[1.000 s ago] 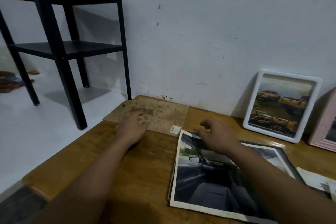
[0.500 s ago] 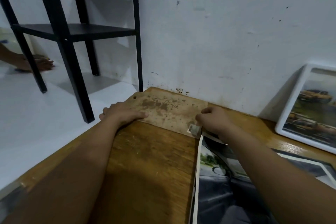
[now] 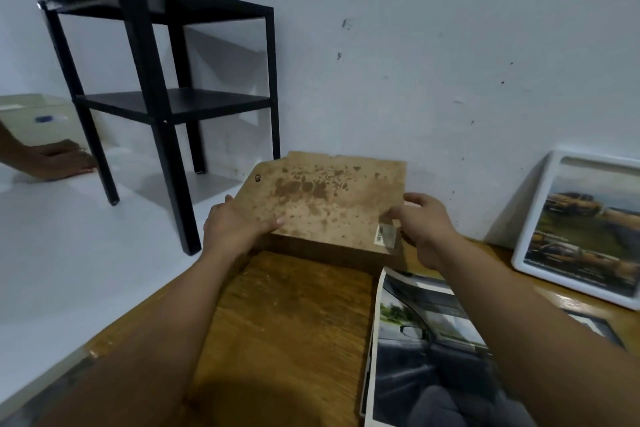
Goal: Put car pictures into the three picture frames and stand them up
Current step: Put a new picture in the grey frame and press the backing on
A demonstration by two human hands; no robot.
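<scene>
A tan board [image 3: 332, 198] mottled with dark brown stains; a black shelf [image 3: 166, 55] at ten o'clock; a white frame [image 3: 530, 218] with yellow cars at three o'clock; a brown wood-grain table [image 3: 287, 322].

We are seeing matt, stained fibreboard backing board [image 3: 332, 198]; worn, scratched wooden table [image 3: 287, 322]; glossy paper car picture [image 3: 426, 350]; smooth white plastic-looking frame [image 3: 530, 218]; matt black side table [image 3: 162, 45].

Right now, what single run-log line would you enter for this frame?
left hand + right hand: gripping brown backing board, raised off wooden table | white frame: leaning on wall | car picture: flat
</scene>
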